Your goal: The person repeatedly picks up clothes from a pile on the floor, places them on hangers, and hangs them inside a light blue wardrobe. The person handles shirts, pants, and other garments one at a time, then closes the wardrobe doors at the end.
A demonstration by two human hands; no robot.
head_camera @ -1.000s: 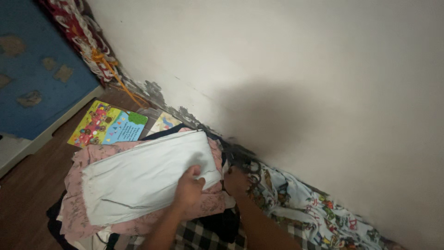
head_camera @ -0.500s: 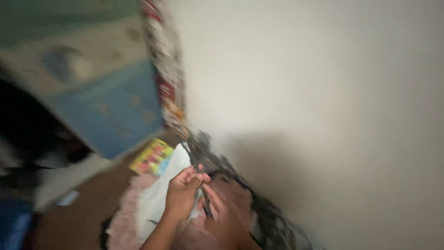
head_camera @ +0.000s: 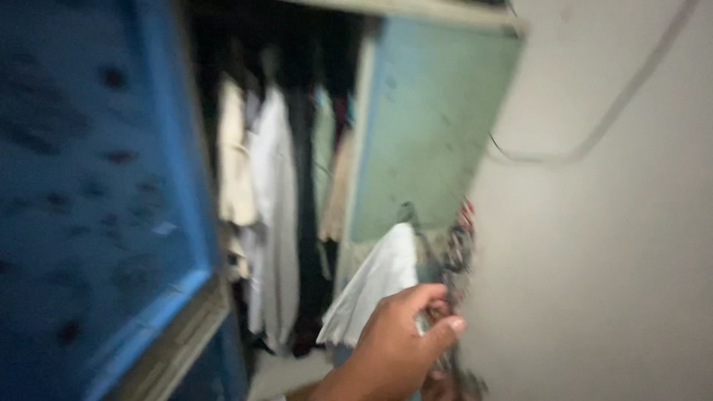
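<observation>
My left hand [head_camera: 397, 349] is raised in front of an open wardrobe and grips a folded white cloth [head_camera: 375, 286], thumb on top. A dark patterned cloth [head_camera: 454, 252] with some red hangs just right of the white one, against the same hand. Only a sliver of my right hand [head_camera: 440, 386] shows at the bottom edge, under the clothes; its grip is hidden. The whole view is motion-blurred.
A blue wardrobe door [head_camera: 89, 186] stands open at the left. Inside hang white, cream and dark garments [head_camera: 271, 215]. The wardrobe's pale teal side panel [head_camera: 431, 126] meets a plain wall [head_camera: 594, 260], where a thin cable [head_camera: 616, 111] runs.
The view has swung up from the clothes pile on the floor to the open wardrobe. My hands lifted the white cloth and the dark cloth off the pile.
</observation>
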